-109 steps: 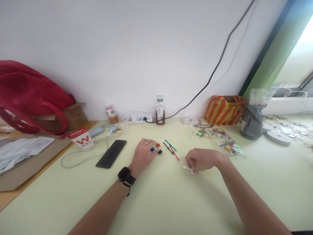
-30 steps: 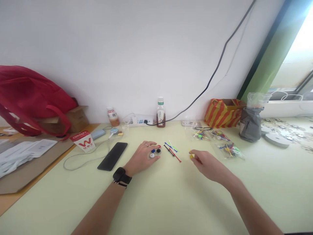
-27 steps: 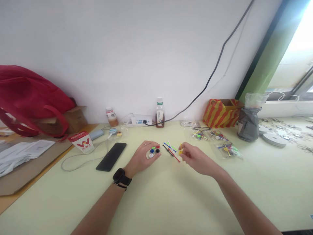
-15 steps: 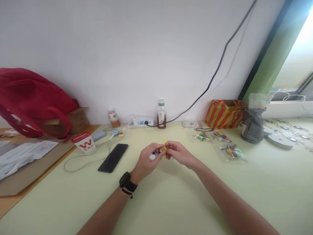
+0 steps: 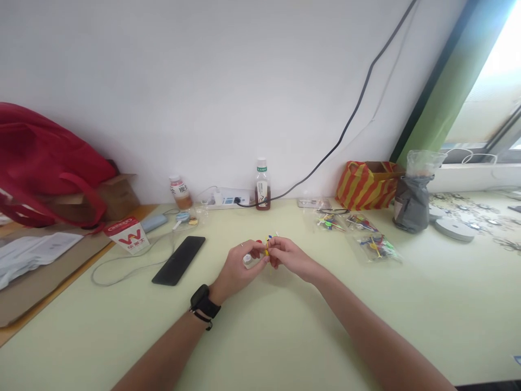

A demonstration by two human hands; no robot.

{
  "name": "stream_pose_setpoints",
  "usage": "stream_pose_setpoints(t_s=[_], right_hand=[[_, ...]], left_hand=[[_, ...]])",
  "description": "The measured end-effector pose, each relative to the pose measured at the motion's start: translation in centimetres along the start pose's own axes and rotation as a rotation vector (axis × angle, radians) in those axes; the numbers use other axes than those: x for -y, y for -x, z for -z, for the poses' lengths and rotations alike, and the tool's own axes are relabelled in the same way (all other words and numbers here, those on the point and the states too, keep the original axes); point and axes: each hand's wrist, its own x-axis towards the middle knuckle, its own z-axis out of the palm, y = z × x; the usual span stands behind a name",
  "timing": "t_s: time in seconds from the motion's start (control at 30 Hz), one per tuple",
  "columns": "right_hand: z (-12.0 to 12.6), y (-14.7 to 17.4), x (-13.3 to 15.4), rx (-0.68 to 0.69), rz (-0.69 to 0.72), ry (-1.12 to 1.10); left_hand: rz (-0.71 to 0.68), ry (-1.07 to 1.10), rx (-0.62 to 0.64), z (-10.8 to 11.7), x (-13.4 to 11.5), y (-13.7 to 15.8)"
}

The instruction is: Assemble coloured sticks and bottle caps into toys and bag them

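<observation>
Both hands meet above the pale green table. My left hand point(image 5: 240, 267) is closed, its thumb and fingers pinching a small multicoloured plastic piece point(image 5: 267, 251), mostly yellow with blue and white parts. Pressed to the same piece from the other side are the fingertips of my right hand point(image 5: 292, 259), also closed. A red bit point(image 5: 259, 241) shows just above the left fingers, and a small white round part point(image 5: 247, 259) sits by the left palm. Fingers hide much of the piece, so its exact kind is unclear.
A black phone point(image 5: 179, 260) lies left of my hands, beside a red-and-white carton point(image 5: 129, 237) and a cable. Clear bags of colourful plastic parts point(image 5: 375, 247) lie to the right. Behind stand a dark drink bottle point(image 5: 262, 187), a power strip point(image 5: 228, 199) and a striped bag point(image 5: 362, 187).
The plastic piece has turned in my fingers: its long yellow spike no longer stands upright, and blue, white and red parts now show above the fingers. The whole view has shifted slightly.
</observation>
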Motion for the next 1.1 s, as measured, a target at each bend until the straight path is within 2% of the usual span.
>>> stream_pose_setpoints(t_s=[0.2, 0.33, 0.47, 0.6, 0.7, 0.8, 0.93, 1.1], right_hand=[[-0.1, 0.4, 0.2, 0.052, -0.006, 0.065], [-0.1, 0.3, 0.1, -0.048, -0.05, 0.258], [0.2, -0.1, -0.5, -0.197, -0.047, 0.466], [0.5, -0.6, -1.9, -0.188, -0.01, 0.548], [0.8, -0.8, -2.8, -0.183, 0.071, 0.659], [1.6, -1.0, -3.1, -0.256, 0.173, 0.812], [3.4, -0.9, -3.0, -0.37, 0.226, 0.985], [4.5, -1.0, -3.3, -0.218, 0.165, 1.081]], left_hand=[[0.045, 0.107, 0.081, -0.2, 0.2, 0.1], [0.072, 0.139, 0.119, -0.2, 0.3, 0.2], [0.023, -0.035, 0.176, 0.4, 0.3, 0.3], [-0.006, -0.201, 0.231, 1.3, 0.8, 0.0], [-0.056, -0.243, 0.24, 1.9, 1.4, -0.3], [-0.11, -0.283, 0.207, 2.2, 1.8, -0.5], [-0.071, -0.355, 0.235, 2.2, 2.3, -0.1], [-0.013, -0.393, 0.371, 1.5, 3.2, 0.4]])
